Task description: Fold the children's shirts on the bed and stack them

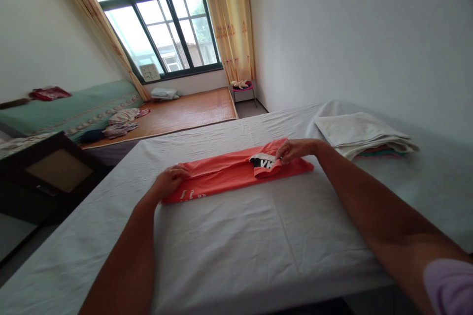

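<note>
One orange garment (229,172), soft knit cloth folded into a long narrow strip, lies flat between the two hands on a bed covered by one pale grey sheet (240,241), creased with fold lines. Left hand (170,180) presses down on the strip's left end, fingers curled on the cloth; whether it pinches or only rests, cannot tell. Right hand (295,149) pinches the right end, thumb and fingers closed on a turned-back edge where a black and white label or print (263,161) shows. White lettering (192,195) runs along the lower edge just below the left hand. Two bare forearms, hands well apart, one at each end. Right of the right hand, near it: one stack of folded cloths (364,134), white on top, thin green and pink layers under it, squared edges. Beyond the left hand, well apart: one dark wooden frame (51,172), one green mat (74,108) with a loose heap of clothes (121,123). Far off past both hands, one window (162,34), two yellow curtains (229,19), one small stool (242,89).
</note>
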A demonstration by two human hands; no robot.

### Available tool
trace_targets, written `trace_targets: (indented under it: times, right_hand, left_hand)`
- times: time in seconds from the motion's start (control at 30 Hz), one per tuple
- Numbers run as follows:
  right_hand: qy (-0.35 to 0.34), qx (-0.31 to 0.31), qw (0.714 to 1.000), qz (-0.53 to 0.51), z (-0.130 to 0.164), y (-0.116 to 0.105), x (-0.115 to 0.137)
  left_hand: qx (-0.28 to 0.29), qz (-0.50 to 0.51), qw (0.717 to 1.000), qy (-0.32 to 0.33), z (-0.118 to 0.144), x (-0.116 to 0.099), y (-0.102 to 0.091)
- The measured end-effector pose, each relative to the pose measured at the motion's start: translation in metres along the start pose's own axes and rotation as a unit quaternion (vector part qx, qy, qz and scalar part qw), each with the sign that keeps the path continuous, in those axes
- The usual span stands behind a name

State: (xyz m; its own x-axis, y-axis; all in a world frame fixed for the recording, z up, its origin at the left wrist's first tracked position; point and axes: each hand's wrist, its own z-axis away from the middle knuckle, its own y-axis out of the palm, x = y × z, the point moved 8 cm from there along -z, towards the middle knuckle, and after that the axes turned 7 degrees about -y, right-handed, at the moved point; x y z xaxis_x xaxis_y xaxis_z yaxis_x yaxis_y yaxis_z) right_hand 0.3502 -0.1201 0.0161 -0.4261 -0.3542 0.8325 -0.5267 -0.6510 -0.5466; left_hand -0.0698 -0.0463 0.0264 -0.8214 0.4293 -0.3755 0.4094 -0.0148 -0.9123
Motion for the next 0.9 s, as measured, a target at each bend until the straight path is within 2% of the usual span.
trace_targets:
  times: [0.07,0.17,0.27,0.33,0.4,0.5,0.6,0.7,0.73,0.77,0.83,0.9]
  right_hand:
    - [0.004,0.01,1.0,-0.017,0.002,0.002,-0.002]
    - [0.01,0.043,0.999,-0.011,0.003,0.008,-0.005]
    - [0.013,0.025,0.999,-0.037,0.0,0.009,-0.005]
    - [0.021,-0.038,0.996,-0.08,-0.003,0.004,-0.007]
    - [0.047,-0.131,0.983,-0.117,-0.005,-0.005,-0.017]
    - [0.104,-0.234,0.96,-0.115,-0.004,-0.016,-0.036]
    - [0.161,-0.316,0.935,0.015,0.002,-0.033,-0.043]
    - [0.169,-0.42,0.867,0.207,0.009,-0.052,-0.021]
    - [0.142,-0.428,0.857,0.248,0.005,-0.051,-0.01]
    - [0.103,-0.416,0.861,0.275,-0.003,-0.046,0.001]
    - [0.018,-0.335,0.896,0.292,-0.024,-0.024,0.016]
    - [-0.033,-0.233,0.932,0.274,-0.043,0.003,0.019]
  left_hand:
    - [0.027,-0.051,0.998,-0.028,0.001,0.004,0.007]
    - [0.031,-0.075,0.995,-0.06,0.002,0.009,0.008]
    - [0.034,-0.063,0.994,-0.077,0.003,0.008,0.006]
    - [0.032,-0.045,0.994,-0.092,0.003,0.006,0.005]
    - [0.032,-0.018,0.994,-0.106,0.003,0.004,0.003]
    - [0.034,0.019,0.992,-0.121,0.004,0.003,0.003]
    - [0.041,0.033,0.991,-0.121,0.004,0.005,0.004]
    - [0.048,0.031,0.991,-0.119,0.003,0.013,0.008]
    - [0.039,0.027,0.992,-0.118,0.002,0.018,0.008]
    - [0.022,0.021,0.993,-0.117,0.002,0.022,0.007]
    - [-0.033,0.009,0.991,-0.127,0.001,0.033,0.002]
    - [-0.073,-0.004,0.984,-0.162,0.002,0.044,-0.002]
